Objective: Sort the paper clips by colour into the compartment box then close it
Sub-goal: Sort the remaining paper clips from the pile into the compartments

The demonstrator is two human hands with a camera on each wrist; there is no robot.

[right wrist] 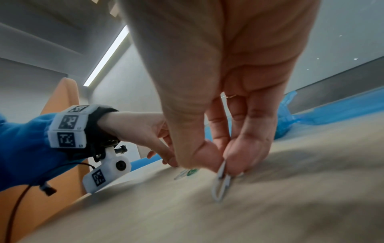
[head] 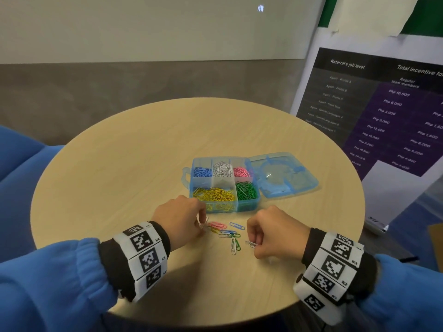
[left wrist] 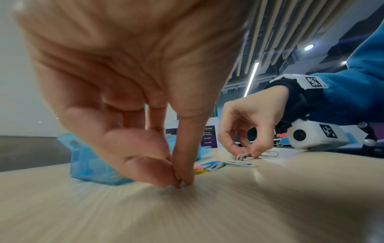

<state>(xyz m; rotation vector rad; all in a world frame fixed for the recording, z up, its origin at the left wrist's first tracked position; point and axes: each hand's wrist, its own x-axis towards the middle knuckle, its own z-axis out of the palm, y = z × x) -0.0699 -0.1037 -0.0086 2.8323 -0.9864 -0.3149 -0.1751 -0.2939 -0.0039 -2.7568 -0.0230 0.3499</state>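
The blue see-through compartment box (head: 247, 207) stands open at mid-table, its lid (head: 285, 174) laid flat to the right. Its cells hold blue, white, pink, yellow and green clips. Several loose clips (head: 227, 232) of mixed colours lie in front of it, between my hands. My left hand (head: 202, 224) pinches a pale clip (head: 201, 220) with thumb and forefinger down at the table (left wrist: 181, 183); the clip is mostly hidden. My right hand (head: 255, 246) pinches a white paper clip (right wrist: 221, 185) just off the table, right of the pile.
The round wooden table (head: 134, 168) has bare wood left of the box and behind it. A printed poster board (head: 383, 111) leans at the right. A blue seat (head: 16, 159) stands at the left, below the table's edge.
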